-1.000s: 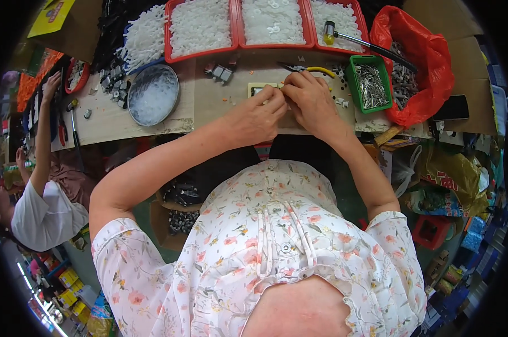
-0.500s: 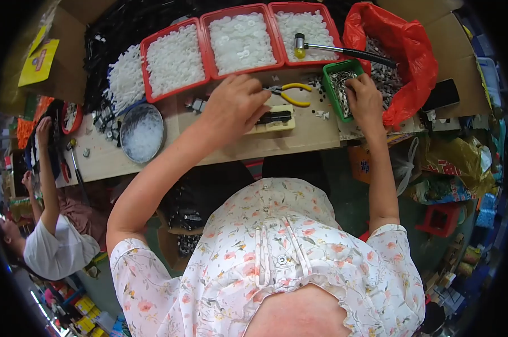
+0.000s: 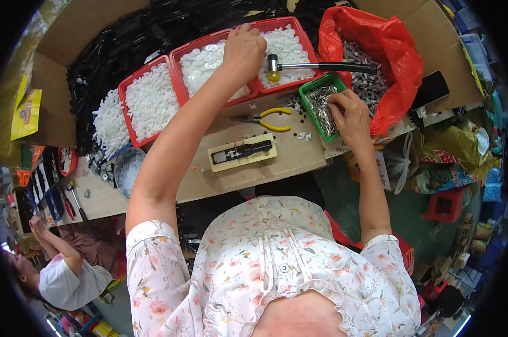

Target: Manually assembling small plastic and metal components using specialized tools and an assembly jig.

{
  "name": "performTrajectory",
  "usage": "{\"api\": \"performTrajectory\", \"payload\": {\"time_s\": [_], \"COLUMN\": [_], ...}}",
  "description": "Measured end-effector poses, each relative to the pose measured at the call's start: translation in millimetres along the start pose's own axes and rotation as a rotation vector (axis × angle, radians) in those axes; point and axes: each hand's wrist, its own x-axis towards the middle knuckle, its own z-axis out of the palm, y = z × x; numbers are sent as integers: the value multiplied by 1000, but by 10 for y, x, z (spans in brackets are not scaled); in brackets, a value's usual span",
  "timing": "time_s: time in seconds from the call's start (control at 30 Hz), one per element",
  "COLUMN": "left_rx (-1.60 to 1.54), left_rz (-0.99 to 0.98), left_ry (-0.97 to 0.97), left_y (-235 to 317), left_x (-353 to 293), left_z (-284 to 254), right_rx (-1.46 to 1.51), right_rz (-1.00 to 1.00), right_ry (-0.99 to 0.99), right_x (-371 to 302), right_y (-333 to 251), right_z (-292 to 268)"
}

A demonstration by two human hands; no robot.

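At the far left, a red tray [image 3: 147,101] of small white parts is seen, lying untouched and well apart from both hands. Next to it, the left hand [image 3: 244,48] is stretched out over the middle red tray [image 3: 209,62] of white pieces; its fingers are curled downward into the pile, but whether a piece is pinched between them cannot be told, since the palm side is hidden. Nearer the body, between the two arms, a cream-coloured jig [image 3: 243,152] with a dark part laid in it is found on the cardboard bench top [image 3: 220,180], its long axis running left to right, with yellow-handled pliers [image 3: 271,119] just beyond it. Further right, the right hand [image 3: 350,112] is placed at the green bin [image 3: 321,104] of metal pins, fingertips bent down at the bin's edge; a held pin cannot be made out. The jig is reached about equally from either hand, lying toward the body from both. A hammer [image 3: 316,66] is rested across the tray and bin above.
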Motion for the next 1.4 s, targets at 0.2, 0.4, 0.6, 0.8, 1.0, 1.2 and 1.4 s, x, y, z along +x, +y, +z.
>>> {"api": "performTrajectory", "payload": {"time_s": [0.2,0.4,0.6,0.8,1.0,1.2,1.4], "left_rx": [-45,-229,-1093,-1782,-1873,-1864,-1721], "left_rz": [-88,-161,-667,-972,-960,-953,-939], "left_ry": [-76,41,104,139,240,296,405], "left_y": [22,-89,308,556,550,533,639], "left_x": [69,-13,-456,-1059,-1443,-1751,-1949], "left_z": [48,19,-536,-839,-999,-1180,-1343], "right_rx": [48,230,545,669,683,702,713], "right_rz": [13,60,28,-41,-134,-202,-286], "right_ry": [-1,17,62,-33,-111,-164,-190], "right_x": [-44,60,278,373,314,220,120], "right_y": [50,-187,-651,-1179,-1505,-1759,-1936], "right_z": [-7,-16,22,190,289,284,243]}}
